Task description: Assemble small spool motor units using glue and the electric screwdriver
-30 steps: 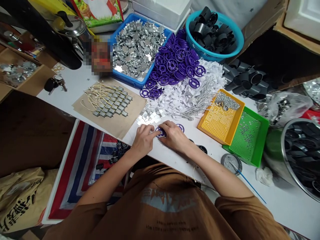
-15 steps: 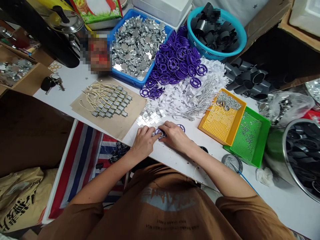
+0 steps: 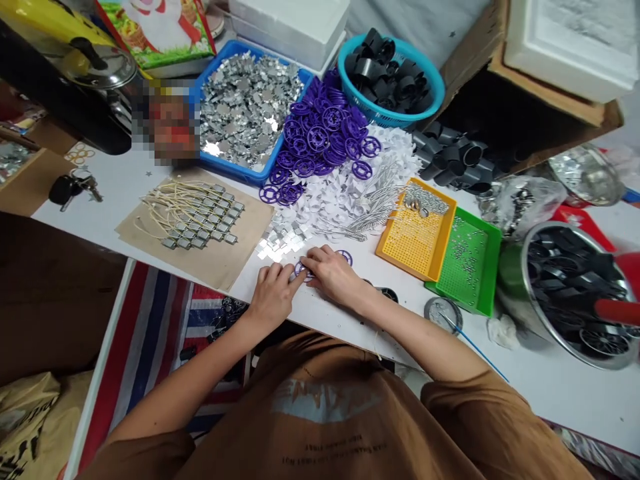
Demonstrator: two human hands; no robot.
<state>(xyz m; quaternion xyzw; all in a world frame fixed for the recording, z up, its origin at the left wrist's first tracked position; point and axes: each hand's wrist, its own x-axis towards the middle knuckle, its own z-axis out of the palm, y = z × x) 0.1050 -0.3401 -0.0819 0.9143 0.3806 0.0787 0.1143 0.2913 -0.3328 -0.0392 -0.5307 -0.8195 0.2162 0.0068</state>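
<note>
On the white table [image 3: 320,312], close to its front edge, a purple spoked plastic ring [image 3: 299,269] lies between my two hands, mostly covered by fingers. My left hand [image 3: 273,295] is closed at the ring's left side, its index finger and thumb pressed against it. From the right, my right hand [image 3: 334,277] bends over the same ring with its fingers closed on it. Another purple ring [image 3: 346,256] shows just behind my right hand. Flat silver square pieces [image 3: 281,241] lie in rows beyond my fingers. Any small part inside the held ring is hidden.
Behind are a blue tray [image 3: 260,179] of silver pieces, a heap of purple rings [image 3: 325,133], white paper pieces and a turquoise basket [image 3: 390,119] of black parts. Yellow [image 3: 410,250] and green [image 3: 467,293] trays stand right; corded metal pieces [image 3: 205,217] lie left.
The whole scene has shifted left in view as the camera turned right, showing more of the steel pot. Both hands remain at the purple ring, with only slight finger movement.
</note>
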